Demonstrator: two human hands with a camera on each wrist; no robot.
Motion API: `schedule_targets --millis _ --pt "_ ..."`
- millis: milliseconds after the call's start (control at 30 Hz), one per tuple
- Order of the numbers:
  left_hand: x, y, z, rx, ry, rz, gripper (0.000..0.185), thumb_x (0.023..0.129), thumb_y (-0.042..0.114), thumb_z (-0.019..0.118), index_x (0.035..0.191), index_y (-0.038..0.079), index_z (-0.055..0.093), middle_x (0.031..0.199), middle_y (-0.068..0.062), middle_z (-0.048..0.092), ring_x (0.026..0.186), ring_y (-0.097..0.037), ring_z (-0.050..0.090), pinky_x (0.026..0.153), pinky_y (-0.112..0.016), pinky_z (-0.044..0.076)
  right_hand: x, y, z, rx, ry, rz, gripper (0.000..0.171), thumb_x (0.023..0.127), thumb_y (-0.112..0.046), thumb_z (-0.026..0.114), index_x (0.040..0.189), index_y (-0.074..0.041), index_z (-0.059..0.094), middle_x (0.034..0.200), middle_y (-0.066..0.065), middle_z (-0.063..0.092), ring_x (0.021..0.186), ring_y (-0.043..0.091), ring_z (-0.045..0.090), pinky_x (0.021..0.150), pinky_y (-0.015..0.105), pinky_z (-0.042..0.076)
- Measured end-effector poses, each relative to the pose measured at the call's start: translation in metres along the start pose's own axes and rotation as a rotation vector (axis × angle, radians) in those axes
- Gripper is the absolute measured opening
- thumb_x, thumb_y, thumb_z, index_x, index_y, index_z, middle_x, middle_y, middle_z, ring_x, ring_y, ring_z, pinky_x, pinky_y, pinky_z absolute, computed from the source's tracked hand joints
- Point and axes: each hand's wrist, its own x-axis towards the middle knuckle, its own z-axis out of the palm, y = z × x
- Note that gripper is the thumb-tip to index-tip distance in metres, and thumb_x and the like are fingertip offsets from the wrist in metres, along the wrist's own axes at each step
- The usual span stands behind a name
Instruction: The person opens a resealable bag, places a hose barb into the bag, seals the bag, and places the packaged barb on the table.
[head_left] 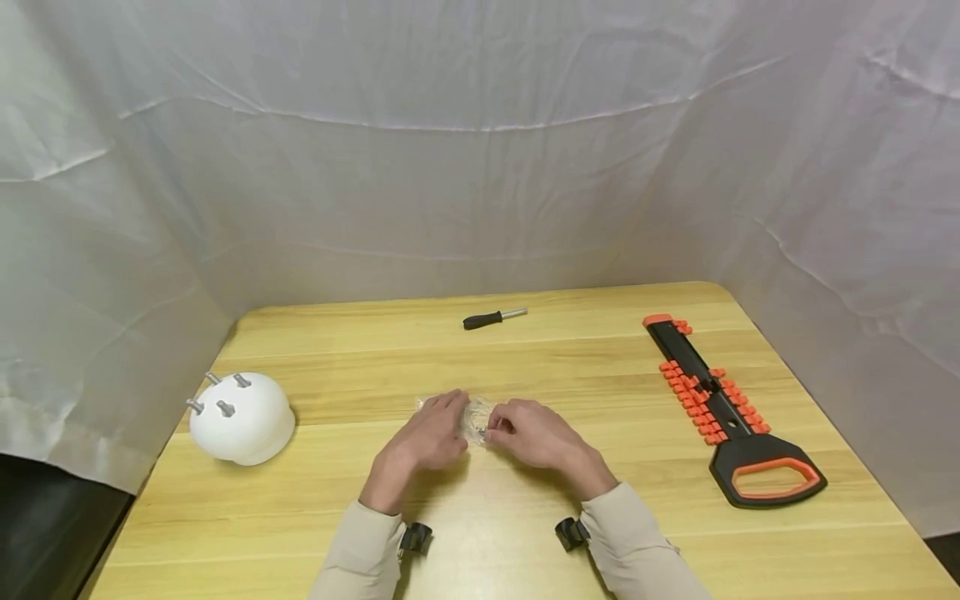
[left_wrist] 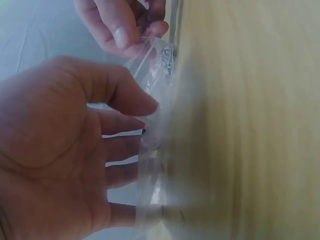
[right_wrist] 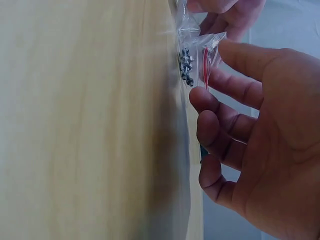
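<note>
I had both hands, left hand (head_left: 427,437) and right hand (head_left: 536,433), pinching the screw bag (head_left: 476,419) at frame centre; opening its seal seemed next.

Both forearms in beige sleeves come in from the bottom edge and angle inward, so the left hand (head_left: 431,433) and right hand (head_left: 534,433) meet knuckles-up, nearly touching, fingers loosely curled, thumb and fingertips on each pinching inward toward the other hand.
</note>
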Motion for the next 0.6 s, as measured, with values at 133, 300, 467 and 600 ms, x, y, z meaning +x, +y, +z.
schedule_targets --millis 133,300,467,600 --pt "-0.001 0.0 0.0 0.037 0.037 0.018 0.064 0.087 0.009 0.057 0.147 0.004 0.037 0.156 -0.015 0.033 0.144 -0.034 0.03 0.116 -0.054 0.03 -0.001 0.001 0.001 -0.01 0.001 -0.032 0.012 0.087 -0.033 0.07 0.093 -0.023 0.07 0.082 -0.014 0.062 0.075 0.002 0.056 0.07 0.023 0.048" --pt "0.0 -0.005 0.003 0.032 0.056 -0.009 0.063 0.087 0.01 0.059 0.147 0.01 0.039 0.156 -0.01 0.034 0.144 -0.032 0.031 0.11 -0.065 0.03 -0.002 0.0 0.001 -0.019 0.002 -0.046 0.009 0.086 -0.031 0.071 0.091 -0.023 0.072 0.08 -0.016 0.064 0.073 0.002 0.055 0.068 0.022 0.048" --pt "0.001 -0.013 -0.001 -0.019 0.077 -0.03 0.063 0.088 0.013 0.06 0.147 0.011 0.04 0.156 -0.009 0.035 0.143 -0.033 0.03 0.111 -0.067 0.026 -0.003 -0.001 0.001 -0.041 0.014 -0.063 0.004 0.088 -0.026 0.07 0.087 -0.024 0.074 0.082 -0.015 0.066 0.072 0.002 0.055 0.066 0.022 0.046" --pt "0.001 -0.02 -0.008 -0.024 0.107 -0.047 0.056 0.091 0.014 0.057 0.145 0.008 0.043 0.152 -0.011 0.041 0.14 -0.034 0.035 0.111 -0.062 0.031 -0.004 -0.001 0.002 -0.053 0.013 -0.065 0.005 0.089 -0.027 0.069 0.088 -0.026 0.073 0.084 -0.015 0.068 0.074 0.001 0.057 0.067 0.022 0.047"
